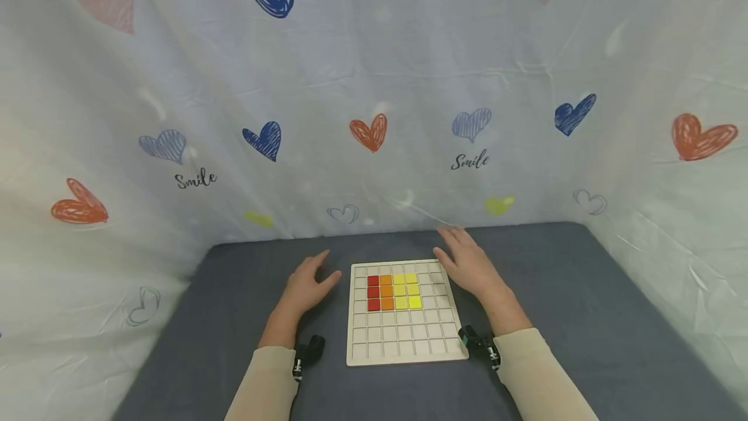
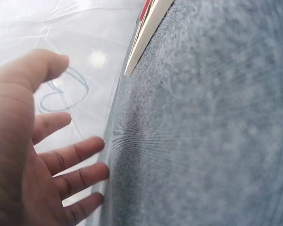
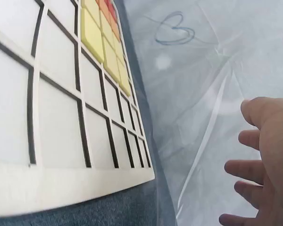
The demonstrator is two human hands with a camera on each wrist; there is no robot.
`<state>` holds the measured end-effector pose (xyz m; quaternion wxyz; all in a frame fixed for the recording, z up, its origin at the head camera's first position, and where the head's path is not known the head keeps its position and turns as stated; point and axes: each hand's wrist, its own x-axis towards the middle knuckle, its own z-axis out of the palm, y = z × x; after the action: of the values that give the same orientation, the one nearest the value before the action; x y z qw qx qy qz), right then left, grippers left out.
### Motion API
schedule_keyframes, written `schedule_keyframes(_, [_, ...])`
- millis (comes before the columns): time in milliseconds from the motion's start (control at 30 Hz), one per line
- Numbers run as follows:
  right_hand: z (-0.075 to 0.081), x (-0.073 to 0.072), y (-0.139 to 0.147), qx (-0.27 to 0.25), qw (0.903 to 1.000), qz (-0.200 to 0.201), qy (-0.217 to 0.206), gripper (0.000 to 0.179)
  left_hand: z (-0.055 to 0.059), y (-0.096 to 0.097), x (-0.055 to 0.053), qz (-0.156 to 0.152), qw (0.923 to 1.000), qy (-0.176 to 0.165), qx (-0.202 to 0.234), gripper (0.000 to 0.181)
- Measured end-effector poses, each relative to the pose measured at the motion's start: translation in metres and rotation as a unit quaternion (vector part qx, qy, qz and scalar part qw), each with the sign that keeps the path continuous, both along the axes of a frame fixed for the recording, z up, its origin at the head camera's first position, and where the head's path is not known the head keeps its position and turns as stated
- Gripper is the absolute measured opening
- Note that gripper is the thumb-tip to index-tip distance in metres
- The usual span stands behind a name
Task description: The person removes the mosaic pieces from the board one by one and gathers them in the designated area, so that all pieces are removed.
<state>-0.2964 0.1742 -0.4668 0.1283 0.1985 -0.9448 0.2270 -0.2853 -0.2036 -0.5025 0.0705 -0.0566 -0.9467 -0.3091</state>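
Observation:
A pale wooden grid board (image 1: 390, 349) lies flat on the table between the two hands. In its upper left part sit a column of red tiles (image 1: 373, 292), a column of orange tiles (image 1: 386, 292) and two columns of yellow tiles (image 1: 407, 290). My left hand (image 1: 305, 288), left of the board, has its fingers spread and holds nothing. My right hand (image 1: 467, 265) is by the board's upper right corner, fingers extended, with nothing in it. Whether it touches the board's edge I cannot tell. In the right wrist view, the yellow tiles (image 3: 92, 34) stand slightly above the grid.
Dark grey cloth covers the table (image 1: 234, 317). A white curtain (image 1: 409, 51) printed with hearts and the word Smile hangs along the back and both sides. A small black camera (image 1: 310, 351) is strapped to the left wrist, another (image 1: 476, 342) to the right.

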Motion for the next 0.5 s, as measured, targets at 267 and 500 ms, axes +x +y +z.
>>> schedule_keyframes(267, [0.002, 0.0, -0.013, -0.021, 0.9994, 0.02, -0.017, 0.057, -0.007, 0.0, -0.003, -0.021, 0.9941, 0.006, 0.106, 0.052])
schedule_keyframes(500, [0.01, -0.003, -0.033, -0.039, 0.9971, 0.035, -0.055, 0.055, -0.011, 0.006, -0.001, -0.042, 0.9931, -0.003, 0.109, 0.04])
